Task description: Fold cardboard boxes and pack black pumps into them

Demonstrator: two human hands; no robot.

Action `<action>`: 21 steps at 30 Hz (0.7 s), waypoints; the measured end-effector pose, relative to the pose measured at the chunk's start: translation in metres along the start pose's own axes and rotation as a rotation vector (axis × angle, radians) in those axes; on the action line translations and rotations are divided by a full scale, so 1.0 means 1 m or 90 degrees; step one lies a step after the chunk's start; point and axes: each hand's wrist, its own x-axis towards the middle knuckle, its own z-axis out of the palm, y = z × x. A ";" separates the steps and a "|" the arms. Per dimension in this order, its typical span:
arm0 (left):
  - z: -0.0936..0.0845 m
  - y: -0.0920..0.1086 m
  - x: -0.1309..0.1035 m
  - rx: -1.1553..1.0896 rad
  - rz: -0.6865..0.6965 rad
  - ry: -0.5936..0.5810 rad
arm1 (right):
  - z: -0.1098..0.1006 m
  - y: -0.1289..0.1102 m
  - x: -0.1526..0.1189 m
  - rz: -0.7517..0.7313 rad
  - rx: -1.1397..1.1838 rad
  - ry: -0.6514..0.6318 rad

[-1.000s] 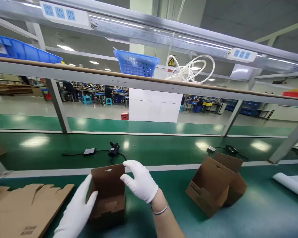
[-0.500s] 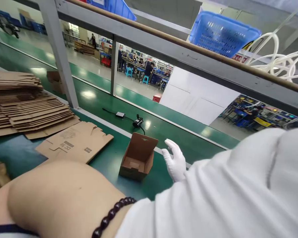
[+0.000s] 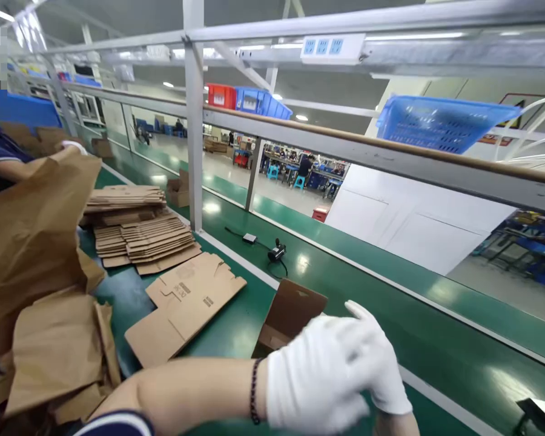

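Open carton: interior partly hidden by left hand. Right hand: adjacent. Finger spread, both: cannot be determined. Blue basket: on shelf, right.

1. Metal frame crosses the room, its shelf above a green bench.
2. White panel stands behind.
3. Grey floor holds blue stools.
4. Ceiling lights glow; bench reflections shine.

green bench w/ cardbd stack, flat cardbd pc, open box.
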 end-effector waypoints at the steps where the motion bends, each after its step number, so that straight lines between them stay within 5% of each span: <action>1: 0.010 -0.008 -0.013 0.006 -0.073 0.030 | -0.001 0.000 0.000 0.022 -0.006 0.004; 4: 0.053 -0.038 -0.061 0.088 -0.206 0.071 | 0.000 -0.002 0.003 0.105 -0.019 -0.016; 7: 0.085 -0.069 -0.098 0.150 -0.227 0.014 | 0.009 -0.002 0.006 0.118 -0.011 -0.056; 12: 0.076 -0.096 -0.112 0.187 -0.216 0.074 | 0.020 -0.001 0.008 0.094 -0.018 -0.104; 17: 0.071 -0.072 -0.086 0.112 -0.056 0.191 | 0.027 0.005 0.015 0.118 -0.055 -0.124; 21: 0.131 -0.032 -0.065 -0.097 0.122 0.007 | 0.037 0.036 0.022 0.256 -0.142 -0.163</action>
